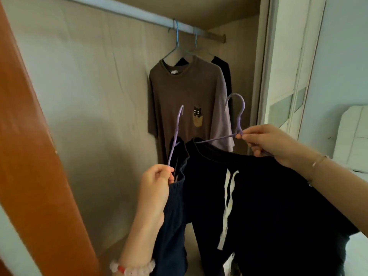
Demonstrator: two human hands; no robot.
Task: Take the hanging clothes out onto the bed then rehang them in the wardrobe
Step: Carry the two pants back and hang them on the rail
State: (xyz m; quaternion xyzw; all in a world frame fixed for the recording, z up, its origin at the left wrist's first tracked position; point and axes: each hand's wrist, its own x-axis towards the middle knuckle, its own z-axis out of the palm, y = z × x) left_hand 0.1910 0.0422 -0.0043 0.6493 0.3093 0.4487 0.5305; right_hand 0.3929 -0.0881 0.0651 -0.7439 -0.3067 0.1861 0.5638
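- Head view: left hand (157, 182) pinches a purple hanger (176, 134) carrying a navy garment (173, 216). Right hand (268, 142) grips a second hanger (240, 122) bearing dark trousers (268, 206). Both are well below the rail (139, 15).
- Risk: the tilted hangers could shed their clothes, or their hooks could tangle.

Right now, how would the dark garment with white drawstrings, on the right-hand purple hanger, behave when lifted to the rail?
Probably floppy: the dark garment with white drawstrings sags in folds under the thin purple hanger. Likely light, since the right hand holds it by a fingertip pinch at the hanger's neck. It may slip, as it hangs unevenly.
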